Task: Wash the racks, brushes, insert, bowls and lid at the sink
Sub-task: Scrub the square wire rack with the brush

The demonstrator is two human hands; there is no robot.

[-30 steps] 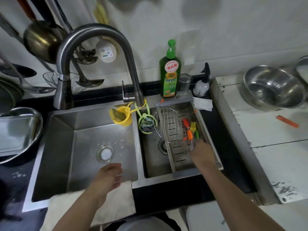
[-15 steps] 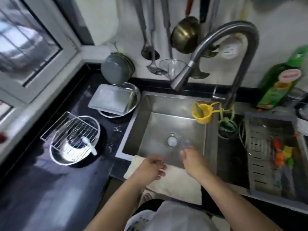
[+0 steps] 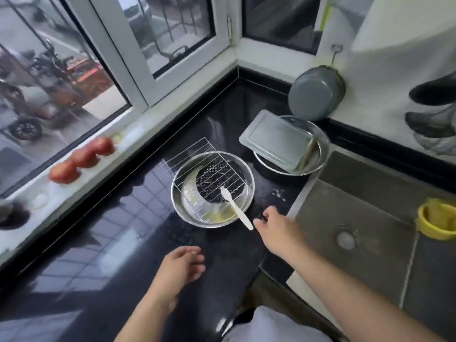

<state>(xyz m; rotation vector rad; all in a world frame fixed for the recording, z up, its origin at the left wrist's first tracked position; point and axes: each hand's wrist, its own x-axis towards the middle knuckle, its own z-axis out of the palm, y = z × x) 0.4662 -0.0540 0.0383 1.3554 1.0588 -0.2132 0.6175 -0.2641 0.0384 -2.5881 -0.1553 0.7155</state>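
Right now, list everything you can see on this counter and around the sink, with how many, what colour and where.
Round bowl: one, steel, counter centre.
Wire rack: one, silver, lying across that bowl.
Brush: one, white, resting in bowl, handle over rim.
Second bowl: one, steel, by sink's far corner.
Rectangular tray: one, steel, upside down in second bowl.
Grey pan: one, hanging on wall.
Red fruits: three, windowsill.
Yellow cup: one, sink edge.
Sink: one, steel, right.
Left hand: open, over counter.
Right hand: open, near brush handle.
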